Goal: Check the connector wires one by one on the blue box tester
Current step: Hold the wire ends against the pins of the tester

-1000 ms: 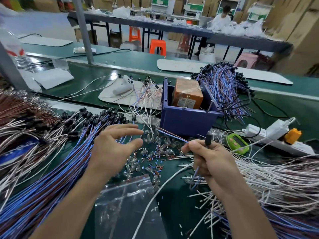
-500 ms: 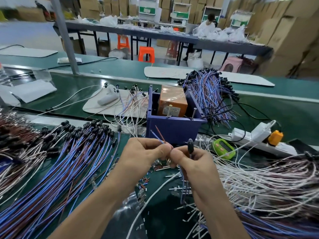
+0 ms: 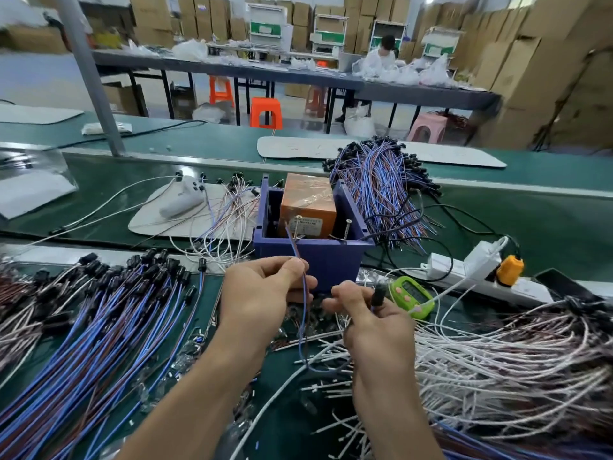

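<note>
**A:** So, the left hand [image 3: 262, 287] pinches the blue-and-brown wire pair [image 3: 293, 242] between thumb and forefinger, loose ends pointing up. The right hand [image 3: 374, 327] is curled round the same lead's black connector [image 3: 378, 293]. The wire sags in a loop between them.

**B:** And the blue box tester [image 3: 311, 260]?

**A:** Just beyond the knuckles, on the green bench [image 3: 497, 227]. The wire ends rise in front of its near wall, close to the metal posts [image 3: 347, 229] beside the orange unit [image 3: 308, 207].

**B:** Then this looks like the presenting step: one lead picked up and brought to the contacts. Next, the two ends probably need spreading, one to each post, and holding steady.

**A:** Probably. Whether a tip already touches a post cannot be told, since they are thin and overlap the label. The right hand's grip is partly hidden by its own palm, and no indicator shows on the tester.

**B:** The heaps?

**A:** Blue leads [image 3: 99, 327] lie left, white leads [image 3: 497, 360] right, and another bundle [image 3: 381, 194] sits behind the box. Which of them are already checked is unclear.
</note>
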### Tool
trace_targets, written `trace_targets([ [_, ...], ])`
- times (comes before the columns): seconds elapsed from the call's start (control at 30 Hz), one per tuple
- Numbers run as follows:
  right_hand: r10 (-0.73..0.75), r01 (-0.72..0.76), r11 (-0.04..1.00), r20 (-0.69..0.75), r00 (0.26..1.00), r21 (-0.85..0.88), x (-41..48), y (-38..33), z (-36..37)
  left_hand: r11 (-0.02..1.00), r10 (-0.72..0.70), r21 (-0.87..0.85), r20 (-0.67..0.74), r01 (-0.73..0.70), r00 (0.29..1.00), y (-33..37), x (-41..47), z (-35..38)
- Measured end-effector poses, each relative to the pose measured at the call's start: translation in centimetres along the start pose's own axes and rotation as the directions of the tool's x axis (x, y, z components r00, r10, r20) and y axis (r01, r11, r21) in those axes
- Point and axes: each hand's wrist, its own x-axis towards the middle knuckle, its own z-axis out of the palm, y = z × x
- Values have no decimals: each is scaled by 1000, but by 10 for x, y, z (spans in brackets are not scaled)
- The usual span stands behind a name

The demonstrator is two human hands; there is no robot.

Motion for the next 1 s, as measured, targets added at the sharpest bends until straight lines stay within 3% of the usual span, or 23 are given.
trace_targets([
  [0.17,-96,106,990,105,990,-92,-1,3,4,1000,28,7,75,-29,997,-6,-4,1],
  [0.33,-92,117,976,141,986,-182,0,6,3,999,31,-23,140,-28,990,-12,-4,-8],
  [0.53,7,-5,995,24,1000,-95,3,5,2,991,19,-127,-89,-30,996,-20,3,-7],
  [0.7,26,-23,988,16,1000,-155,0,0,0,994,106,34,-106,-103,989,-19,14,-5],
  [1.0,45,-49,998,-135,990,-30,9,6,-8,966,164,204,-20,-157,986,-24,21,0],
])
